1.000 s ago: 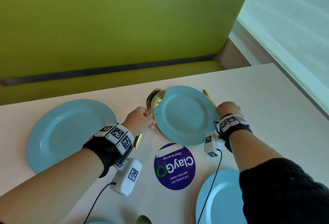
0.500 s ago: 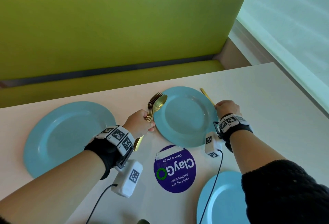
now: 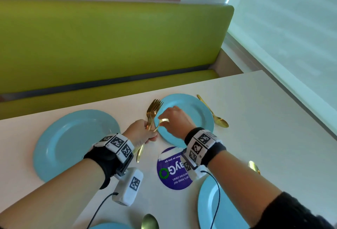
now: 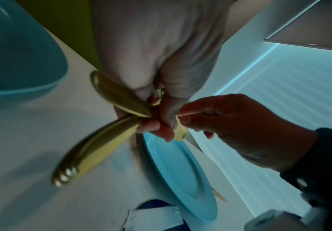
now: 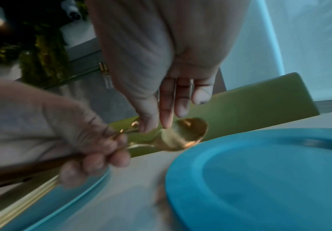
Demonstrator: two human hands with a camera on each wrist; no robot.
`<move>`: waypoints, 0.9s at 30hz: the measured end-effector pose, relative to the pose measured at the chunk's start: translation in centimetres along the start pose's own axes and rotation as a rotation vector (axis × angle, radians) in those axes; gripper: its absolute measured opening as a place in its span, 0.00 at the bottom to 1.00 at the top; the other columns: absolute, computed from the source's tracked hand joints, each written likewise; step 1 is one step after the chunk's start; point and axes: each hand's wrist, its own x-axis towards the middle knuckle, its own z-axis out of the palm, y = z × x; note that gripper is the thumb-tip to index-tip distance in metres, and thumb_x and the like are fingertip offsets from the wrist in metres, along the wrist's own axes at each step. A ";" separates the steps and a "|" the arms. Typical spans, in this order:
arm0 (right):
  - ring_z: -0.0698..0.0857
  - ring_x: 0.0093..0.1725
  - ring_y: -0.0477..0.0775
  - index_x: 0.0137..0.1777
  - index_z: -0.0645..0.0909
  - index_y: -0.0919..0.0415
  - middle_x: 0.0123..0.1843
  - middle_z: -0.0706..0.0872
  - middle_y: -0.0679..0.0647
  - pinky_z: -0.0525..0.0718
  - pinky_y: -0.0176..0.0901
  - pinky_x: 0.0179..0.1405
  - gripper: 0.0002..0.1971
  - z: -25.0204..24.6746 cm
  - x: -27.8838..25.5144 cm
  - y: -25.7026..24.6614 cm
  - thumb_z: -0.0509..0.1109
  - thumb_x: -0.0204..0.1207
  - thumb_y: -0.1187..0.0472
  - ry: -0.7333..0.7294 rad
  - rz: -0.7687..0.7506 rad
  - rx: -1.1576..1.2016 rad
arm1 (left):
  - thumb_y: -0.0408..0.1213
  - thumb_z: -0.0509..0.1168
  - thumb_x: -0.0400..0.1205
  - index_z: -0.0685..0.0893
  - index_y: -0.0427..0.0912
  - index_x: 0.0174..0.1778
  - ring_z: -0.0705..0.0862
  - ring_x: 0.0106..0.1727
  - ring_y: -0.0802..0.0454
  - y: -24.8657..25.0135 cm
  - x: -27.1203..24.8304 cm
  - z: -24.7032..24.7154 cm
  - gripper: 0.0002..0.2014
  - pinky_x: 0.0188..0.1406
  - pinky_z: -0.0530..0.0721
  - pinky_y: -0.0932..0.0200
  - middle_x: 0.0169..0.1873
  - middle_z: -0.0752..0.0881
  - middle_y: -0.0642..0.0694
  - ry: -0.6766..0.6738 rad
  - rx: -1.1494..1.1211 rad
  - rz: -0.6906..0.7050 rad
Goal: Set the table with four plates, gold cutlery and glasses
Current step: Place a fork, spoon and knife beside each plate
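The left hand (image 3: pixel 140 132) grips a bundle of gold forks (image 3: pixel 153 112) and a gold spoon (image 5: pixel 183 134), fingers curled tight round the handles, just left of the far blue plate (image 3: pixel 193 108) on the white table (image 3: pixel 264 119). The right hand (image 3: pixel 176 119) reaches over that plate, thumb and forefinger pinching the spoon's bowl, the other fingers straight. 1 more gold spoon (image 3: pixel 217 117) lies just right of the plate; a second plate (image 3: pixel 60 141) sits at the left.
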 end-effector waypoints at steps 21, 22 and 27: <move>0.82 0.56 0.56 0.49 0.90 0.52 0.54 0.85 0.54 0.83 0.48 0.52 0.09 0.9 -4.9 -7.5 0.68 0.77 0.59 -0.126 0.026 0.046 | 0.40 0.71 0.77 0.78 0.34 0.50 0.83 0.33 0.54 -3.3 -8.2 -6.5 0.14 0.29 0.80 0.67 0.37 0.86 0.43 -0.049 0.004 -0.028; 0.83 0.55 0.56 0.49 0.90 0.52 0.53 0.86 0.54 0.84 0.48 0.51 0.09 1.0 -4.7 -7.4 0.68 0.77 0.60 -0.116 0.074 0.068 | 0.40 0.68 0.79 0.79 0.33 0.49 0.82 0.32 0.53 -3.8 -8.2 -7.2 0.13 0.28 0.79 0.66 0.37 0.86 0.42 -0.009 -0.055 -0.039; 0.85 0.55 0.56 0.51 0.89 0.57 0.54 0.88 0.56 0.85 0.48 0.57 0.09 1.8 -3.0 -7.8 0.68 0.77 0.60 -0.095 0.304 0.196 | 0.31 0.56 0.85 0.76 0.33 0.37 0.80 0.33 0.46 -5.6 -7.4 -10.3 0.11 0.29 0.74 0.59 0.33 0.84 0.38 0.237 -0.278 -0.125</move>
